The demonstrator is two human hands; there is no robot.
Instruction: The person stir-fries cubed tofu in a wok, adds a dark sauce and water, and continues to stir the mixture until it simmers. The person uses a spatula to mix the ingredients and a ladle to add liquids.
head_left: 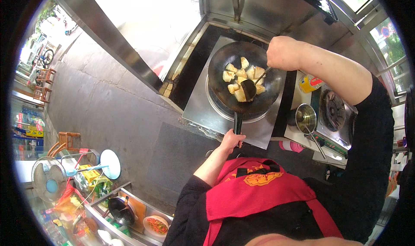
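A dark wok [222,79] sits over the round burner of a steel stove [203,105]. Several pale yellow chunks of food [241,73], some browned at the edges, lie in its middle. My left hand [232,141] is closed round the wok's black handle [237,122] at the near side. Over the wok's right rim, my right hand [283,53] grips the handle of a ladle [248,89]. The ladle's dark bowl is down among the chunks. My right fingers are partly hidden behind the back of the hand.
To the right stand a metal pot [306,115] with liquid and a utensil, a yellow container [309,83] and a small gas burner [333,109]. Metal walls rise behind the stove. At lower left are a fan [49,181], a bowl of chopped red food [156,225] and a black pan [121,211].
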